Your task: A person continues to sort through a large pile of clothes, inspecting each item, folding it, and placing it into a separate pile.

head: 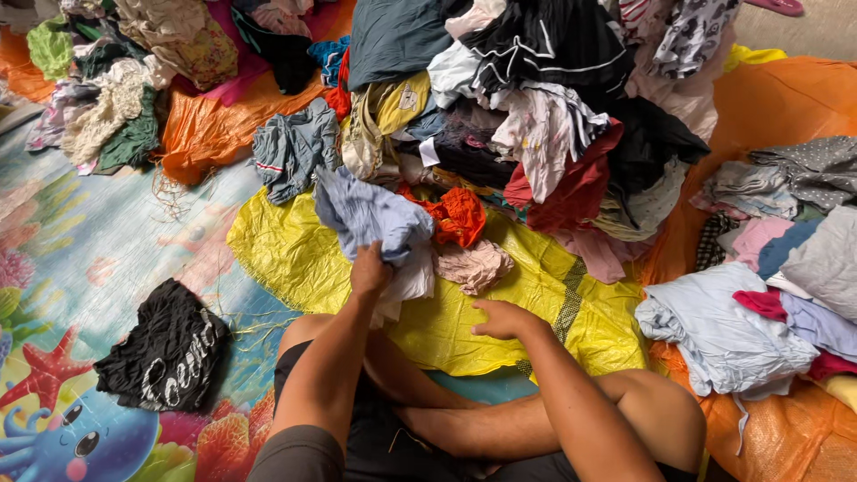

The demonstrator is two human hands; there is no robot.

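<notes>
The left hand (369, 270), arm stretched forward, has its fingers closed on a crumpled pale blue cloth garment (368, 214); the right hand (503, 318) rests flat, fingers spread and empty, on the yellow plastic sheet (295, 254).

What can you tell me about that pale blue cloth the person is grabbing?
The pale blue garment looks like thin, crinkled woven fabric, maybe faintly striped. It lies bunched and draped off the foot of the big clothes pile, over the yellow plastic sheet. The left hand grips its lower edge from below. An orange crumpled cloth touches its right side.
</notes>
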